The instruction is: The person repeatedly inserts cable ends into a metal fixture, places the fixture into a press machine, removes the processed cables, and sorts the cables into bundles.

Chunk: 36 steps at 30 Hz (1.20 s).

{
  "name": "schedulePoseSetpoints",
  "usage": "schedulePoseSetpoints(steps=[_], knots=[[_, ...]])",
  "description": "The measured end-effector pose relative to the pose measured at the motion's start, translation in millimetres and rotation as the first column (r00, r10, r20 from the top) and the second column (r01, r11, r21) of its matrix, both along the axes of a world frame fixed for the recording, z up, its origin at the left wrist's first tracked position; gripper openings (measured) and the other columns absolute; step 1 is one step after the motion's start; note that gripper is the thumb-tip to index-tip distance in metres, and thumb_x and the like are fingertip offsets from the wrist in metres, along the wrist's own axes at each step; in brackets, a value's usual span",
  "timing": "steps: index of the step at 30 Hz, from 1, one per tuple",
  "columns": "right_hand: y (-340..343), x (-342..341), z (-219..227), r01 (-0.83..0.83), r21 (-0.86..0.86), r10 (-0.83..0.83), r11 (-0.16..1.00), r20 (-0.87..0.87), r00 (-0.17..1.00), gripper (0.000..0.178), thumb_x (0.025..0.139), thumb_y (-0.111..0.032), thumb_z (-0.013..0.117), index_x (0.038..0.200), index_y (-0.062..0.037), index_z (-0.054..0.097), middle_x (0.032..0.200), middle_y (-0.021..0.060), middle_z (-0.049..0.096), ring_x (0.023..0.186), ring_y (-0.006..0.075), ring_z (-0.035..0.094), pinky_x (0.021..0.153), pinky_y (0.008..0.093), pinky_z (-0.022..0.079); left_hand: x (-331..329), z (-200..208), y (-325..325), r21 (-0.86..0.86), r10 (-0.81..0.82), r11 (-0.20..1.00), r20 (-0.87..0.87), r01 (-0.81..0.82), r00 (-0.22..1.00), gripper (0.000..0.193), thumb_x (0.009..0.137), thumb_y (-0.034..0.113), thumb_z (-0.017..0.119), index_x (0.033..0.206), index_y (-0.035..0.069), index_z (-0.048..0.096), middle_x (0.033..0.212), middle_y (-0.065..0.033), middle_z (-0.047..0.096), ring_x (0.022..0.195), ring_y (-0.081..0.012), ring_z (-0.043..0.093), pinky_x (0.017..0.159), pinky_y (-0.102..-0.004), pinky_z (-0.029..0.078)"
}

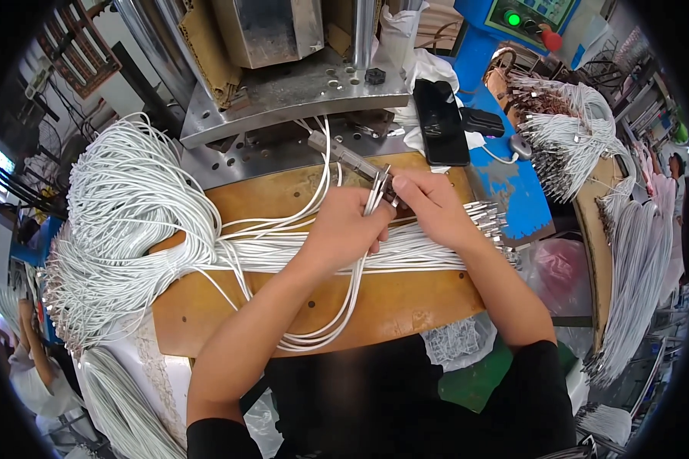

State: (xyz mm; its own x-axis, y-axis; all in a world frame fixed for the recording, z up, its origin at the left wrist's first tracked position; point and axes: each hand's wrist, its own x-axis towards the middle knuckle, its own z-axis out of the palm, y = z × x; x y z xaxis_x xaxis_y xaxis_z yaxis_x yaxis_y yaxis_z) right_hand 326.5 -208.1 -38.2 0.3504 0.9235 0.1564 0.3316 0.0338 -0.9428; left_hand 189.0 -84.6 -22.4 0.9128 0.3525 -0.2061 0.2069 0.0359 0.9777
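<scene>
My left hand is closed round a few white cables, their metal-tipped ends pointing up between thumb and fingers. Beside it my right hand is closed on the near end of a narrow grey metal bar, which slants back toward the press. The cable tips stand against that end of the bar; my fingers hide the exact contact. Beneath both hands a bundle of white cables lies across the brown board, its metal ends fanned out at the right.
A steel press stands behind the board. Large cable coils fill the left side. A black phone lies at the back right near a blue control box with a lit green button. More cables hang at the far right.
</scene>
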Motion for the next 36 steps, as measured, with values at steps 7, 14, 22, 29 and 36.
schedulePoseSetpoints(steps=[7,14,22,29,36], knots=[[2.9,-7.7,1.1,0.037,0.003,-0.036,0.999,-0.183,0.982,0.031,0.101,-0.023,0.047,0.095,0.0030,0.063,0.081,0.0009,0.059,0.076,0.0062,0.050,0.070,0.0248,0.043,-1.0,-6.9,0.6,-0.044,0.010,0.999,0.034,-0.008,0.999,0.024,0.088,0.013,0.058,0.069,-0.002,0.059,0.056,-0.0048,0.057,0.046,-0.0108,0.055,0.042,-0.0262,0.041],[-3.3,12.0,-10.2,0.186,-0.073,-0.196,0.980,-0.177,0.965,0.030,0.099,-0.025,0.051,0.094,0.0009,0.065,0.077,-0.0010,0.059,0.070,0.0057,0.050,0.064,0.0228,0.042,-7.5,0.8,4.6,-0.080,0.111,0.991,0.074,-0.105,0.991,0.022,0.091,0.016,0.059,0.075,0.001,0.059,0.055,-0.0040,0.056,0.043,-0.0106,0.052,0.040,-0.0250,0.039],[-3.2,-5.1,0.8,0.107,-0.007,-0.107,0.994,-0.186,0.977,0.022,0.095,-0.018,0.057,0.093,0.0017,0.066,0.076,-0.0011,0.060,0.067,0.0053,0.051,0.062,0.0221,0.042,-5.1,-8.4,3.6,-0.065,0.005,0.998,0.035,-0.002,0.999,0.018,0.093,0.016,0.059,0.083,0.001,0.059,0.056,-0.0038,0.056,0.042,-0.0099,0.051,0.039,-0.0239,0.039],[-4.6,0.8,3.3,0.194,-0.023,-0.195,0.981,-0.183,0.963,0.018,0.091,-0.015,0.065,0.092,0.0027,0.067,0.075,-0.0006,0.062,0.068,0.0045,0.053,0.061,0.0212,0.044,-4.0,-10.9,2.6,-0.109,0.151,0.986,0.222,-0.129,0.963,0.019,0.094,0.017,0.058,0.084,0.001,0.058,0.057,-0.0050,0.057,0.041,-0.0117,0.051,0.039,-0.0244,0.039],[-4.8,6.7,10.5,0.184,0.074,-0.173,0.980,-0.136,0.975,0.016,0.087,-0.014,0.070,0.090,0.0011,0.067,0.071,-0.0003,0.062,0.064,0.0044,0.054,0.057,0.0217,0.044,-6.5,-4.8,11.7,-0.146,0.094,0.986,0.125,-0.075,0.988,0.021,0.096,0.020,0.055,0.084,0.002,0.057,0.057,-0.0061,0.058,0.039,-0.0138,0.050,0.038,-0.0247,0.039]])
